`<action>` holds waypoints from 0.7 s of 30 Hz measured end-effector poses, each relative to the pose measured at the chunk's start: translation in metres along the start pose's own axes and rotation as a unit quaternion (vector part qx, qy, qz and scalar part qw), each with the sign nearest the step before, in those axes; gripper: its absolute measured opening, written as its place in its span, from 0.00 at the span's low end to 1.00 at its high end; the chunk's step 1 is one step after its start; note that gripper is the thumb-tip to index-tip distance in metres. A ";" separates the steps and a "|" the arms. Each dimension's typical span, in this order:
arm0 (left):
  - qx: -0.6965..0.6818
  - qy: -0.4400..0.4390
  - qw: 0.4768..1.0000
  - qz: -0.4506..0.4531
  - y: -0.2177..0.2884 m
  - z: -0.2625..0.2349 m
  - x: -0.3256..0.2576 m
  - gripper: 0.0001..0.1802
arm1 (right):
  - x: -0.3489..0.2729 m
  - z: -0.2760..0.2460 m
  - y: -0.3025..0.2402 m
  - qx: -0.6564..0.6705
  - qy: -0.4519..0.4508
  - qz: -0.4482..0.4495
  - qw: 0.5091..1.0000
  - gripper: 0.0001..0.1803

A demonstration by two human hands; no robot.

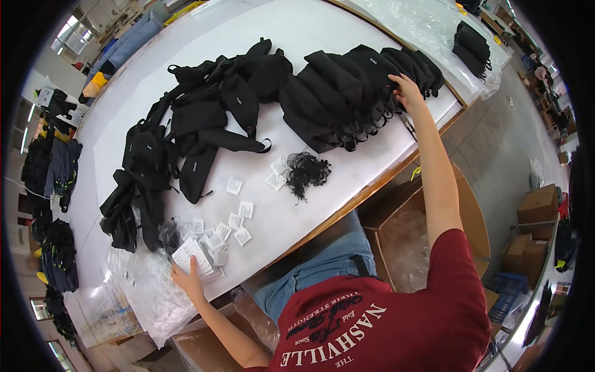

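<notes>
My right hand grips the edge of a black fabric bag in a long overlapping row at the table's right side. Near the front left, my left hand has its thumb on a stack of white printed cards and its fingers at the stack's edge, partly hidden. Small white labels lie scattered beside that stack. A tangle of black cords sits on the table between my hands. More black bags lie in a loose heap farther back and to the left.
Clear plastic sheeting hangs over the table's front left corner. An open cardboard box stands below the front edge, at my right. Another small stack of black bags lies on plastic at the far right. Dark goods line the left side.
</notes>
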State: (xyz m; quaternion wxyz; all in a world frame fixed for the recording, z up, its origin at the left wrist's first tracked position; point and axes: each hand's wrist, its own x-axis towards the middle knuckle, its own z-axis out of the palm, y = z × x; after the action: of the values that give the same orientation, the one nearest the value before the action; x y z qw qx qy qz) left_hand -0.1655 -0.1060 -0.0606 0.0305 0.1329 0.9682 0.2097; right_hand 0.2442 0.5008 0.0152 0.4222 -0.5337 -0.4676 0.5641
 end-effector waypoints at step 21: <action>-0.051 0.008 0.998 0.023 -0.012 0.008 0.002 0.46 | -0.044 0.074 0.011 0.073 -0.070 0.048 0.994 0.14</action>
State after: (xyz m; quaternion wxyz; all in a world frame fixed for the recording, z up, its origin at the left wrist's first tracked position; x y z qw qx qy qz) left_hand -0.1697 -0.1133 -0.0727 0.0242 0.1514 0.9532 0.2605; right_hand 0.1742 0.4495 0.0127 0.3994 -0.4824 -0.4273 0.6521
